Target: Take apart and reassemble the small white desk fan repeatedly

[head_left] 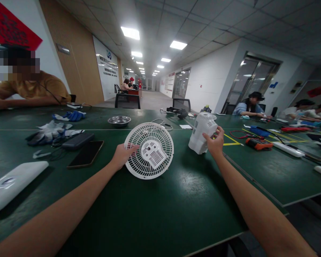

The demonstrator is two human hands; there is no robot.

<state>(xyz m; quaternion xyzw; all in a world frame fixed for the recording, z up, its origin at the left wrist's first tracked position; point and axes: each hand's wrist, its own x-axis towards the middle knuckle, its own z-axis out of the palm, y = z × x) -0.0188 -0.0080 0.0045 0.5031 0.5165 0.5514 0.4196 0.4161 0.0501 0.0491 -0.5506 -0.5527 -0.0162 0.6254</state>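
Observation:
My left hand (pixel 122 156) grips the left rim of a round white fan grille (pixel 149 171), thumb on the slotted face and the other fingers hidden behind. The grille is tilted up toward me, showing a solid centre plate with vents. To its right, my right hand (pixel 215 142) is closed around the right side of a white plastic fan housing (pixel 198 134), which has vent slots near its top. The two white parts are apart from each other. Behind the grille a thin pale cable (pixel 167 125) lies curled on the green table (pixel 149 214).
A metal bowl (pixel 119 121) stands beyond the grille. To the left lie a phone (pixel 86 154), a dark power bank (pixel 78 140), gloves (pixel 49 132) and a white case (pixel 16 184). An orange multimeter (pixel 259 144) is at right. Other people sit around the table.

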